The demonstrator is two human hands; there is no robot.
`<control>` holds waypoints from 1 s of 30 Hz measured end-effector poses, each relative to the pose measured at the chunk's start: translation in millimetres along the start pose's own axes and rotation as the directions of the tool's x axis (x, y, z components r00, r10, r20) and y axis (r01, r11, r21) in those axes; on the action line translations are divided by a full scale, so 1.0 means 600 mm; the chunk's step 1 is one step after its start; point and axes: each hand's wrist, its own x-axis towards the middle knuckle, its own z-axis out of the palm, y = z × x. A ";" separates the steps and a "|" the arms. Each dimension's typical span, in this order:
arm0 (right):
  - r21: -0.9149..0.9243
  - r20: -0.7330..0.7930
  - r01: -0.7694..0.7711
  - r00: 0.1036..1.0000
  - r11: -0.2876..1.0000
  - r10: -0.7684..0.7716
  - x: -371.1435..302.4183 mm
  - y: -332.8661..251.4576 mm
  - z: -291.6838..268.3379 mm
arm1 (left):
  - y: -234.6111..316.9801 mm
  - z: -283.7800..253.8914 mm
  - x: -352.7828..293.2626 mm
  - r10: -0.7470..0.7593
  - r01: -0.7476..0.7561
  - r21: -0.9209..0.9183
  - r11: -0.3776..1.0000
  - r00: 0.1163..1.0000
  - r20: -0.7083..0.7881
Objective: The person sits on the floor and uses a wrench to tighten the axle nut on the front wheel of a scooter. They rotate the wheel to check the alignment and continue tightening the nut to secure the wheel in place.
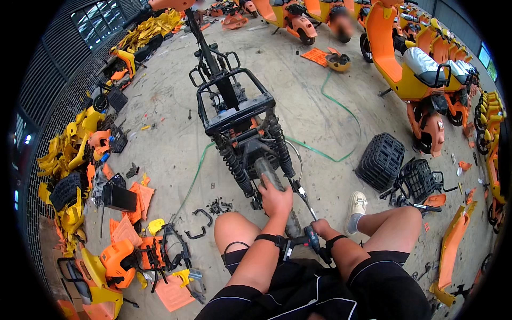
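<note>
A stripped scooter frame (237, 120) stands in front of me, its wheel end toward me. My left hand (277, 200) is wrapped over the top of the rear tyre (268, 169), just below the black coil springs (279, 143). Beside the wheel, my right hand (321, 228) is closed round a cordless power driver (311, 239), blue and black with a touch of red; its grip is partly hidden. From it a long metal shaft (306, 201) points up to the lower end of the right-hand shock absorber. Whether the tip sits on a fastener cannot be made out.
Loose bolts (220, 206) and black curved handles (198, 230) lie left of the wheel. Orange and yellow panels (74, 154) are heaped along the left. Black baskets (380, 161) stand at right, near assembled scooters (397, 69). A green hose (320, 153) crosses the floor.
</note>
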 end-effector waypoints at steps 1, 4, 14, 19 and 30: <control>0.023 0.000 -0.006 1.000 1.000 0.006 -0.003 -0.001 -0.001 | 0.000 0.001 -0.001 0.007 -0.007 -0.004 1.000 1.000 0.003; -0.142 0.075 0.193 0.980 0.971 -0.184 -0.001 0.013 -0.010 | 0.004 0.002 -0.002 0.006 -0.006 0.005 1.000 1.000 0.003; -0.101 0.085 0.193 0.979 0.976 -0.185 0.028 0.045 0.015 | -0.008 0.018 -0.006 0.084 -0.084 0.008 0.996 0.993 -0.080; 0.091 0.040 -0.086 0.996 0.992 0.082 -0.034 -0.030 -0.011 | -0.017 0.021 -0.007 0.076 -0.074 0.025 0.997 0.990 -0.115; 0.318 0.080 -0.141 0.989 0.938 0.122 -0.094 -0.054 -0.034 | -0.005 0.030 -0.009 0.049 -0.045 0.051 0.998 0.995 -0.084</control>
